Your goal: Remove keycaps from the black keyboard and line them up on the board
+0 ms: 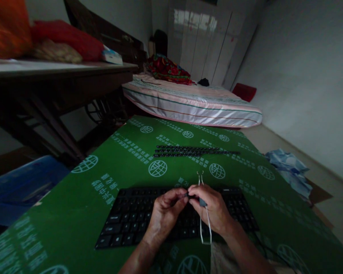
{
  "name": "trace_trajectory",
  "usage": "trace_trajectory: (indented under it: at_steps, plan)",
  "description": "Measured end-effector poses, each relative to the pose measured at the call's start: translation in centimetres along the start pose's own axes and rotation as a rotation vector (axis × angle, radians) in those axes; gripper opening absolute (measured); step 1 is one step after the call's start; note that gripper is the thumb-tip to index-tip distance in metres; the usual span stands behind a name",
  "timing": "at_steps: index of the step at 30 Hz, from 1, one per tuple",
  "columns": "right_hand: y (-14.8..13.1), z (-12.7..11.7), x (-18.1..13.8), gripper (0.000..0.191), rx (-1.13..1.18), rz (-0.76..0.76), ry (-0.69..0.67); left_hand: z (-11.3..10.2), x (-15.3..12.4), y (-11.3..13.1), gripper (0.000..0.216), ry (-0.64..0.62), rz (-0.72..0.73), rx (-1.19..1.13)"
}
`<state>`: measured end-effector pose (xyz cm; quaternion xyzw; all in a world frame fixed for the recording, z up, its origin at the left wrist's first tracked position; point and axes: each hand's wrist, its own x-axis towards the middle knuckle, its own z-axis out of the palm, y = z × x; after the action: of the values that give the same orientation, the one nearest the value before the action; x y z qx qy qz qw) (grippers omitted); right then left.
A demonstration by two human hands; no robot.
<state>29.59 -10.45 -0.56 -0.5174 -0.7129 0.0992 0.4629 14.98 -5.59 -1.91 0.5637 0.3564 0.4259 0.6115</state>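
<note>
My left hand is closed in a pinch on a small black keycap, above the middle of a black keyboard. Fingertips of my right hand meet the same keycap from the other side. Tucked in my right hand is a wire keycap puller with a dark grip; its hooked ends point away from me and its wire loop hangs toward me. Both hands hide the keyboard's central keys. Farther off, several black keycaps lie in long rows on the green table.
A bed with a striped cover stands beyond the table. On the left are a sewing-machine table and a blue bin. Blue-and-white cloth lies at the right. The keyboard's cable trails to the lower right.
</note>
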Motion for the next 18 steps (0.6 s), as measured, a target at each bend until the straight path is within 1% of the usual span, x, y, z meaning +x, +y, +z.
trace_trajectory:
  at_steps: [3, 6, 8, 10, 13, 15, 18]
  plan:
    - [-0.2, 0.0, 0.3, 0.023, -0.043, -0.038, -0.02, 0.0, 0.1, 0.0, 0.013, -0.002, 0.007, 0.005]
    - [-0.3, -0.1, 0.6, 0.02, -0.049, -0.044, -0.049, 0.0, 0.2, -0.1, 0.012, -0.016, 0.011, 0.005]
    - [0.0, -0.3, 0.7, 0.019, -0.031, -0.029, -0.074, 0.0, 0.2, -0.2, 0.016, -0.006, 0.005, 0.011]
    - [0.9, -0.8, 1.0, 0.017, -0.028, -0.009, -0.091, 0.0, 0.1, -0.4, 0.023, 0.02, 0.001, 0.064]
    - [3.6, -2.0, 1.8, 0.014, -0.091, 0.042, -0.069, 0.0, 0.1, -0.8, 0.029, 0.042, 0.024, 0.227]
    - [6.2, -3.0, 2.8, 0.013, -0.156, 0.088, 0.005, 0.0, 0.0, -0.9, 0.027, 0.024, 0.052, 0.316]
    - [10.0, -4.3, 4.5, 0.009, -0.225, 0.134, 0.044, 0.1, -0.1, -0.9, 0.024, -0.008, 0.093, 0.389]
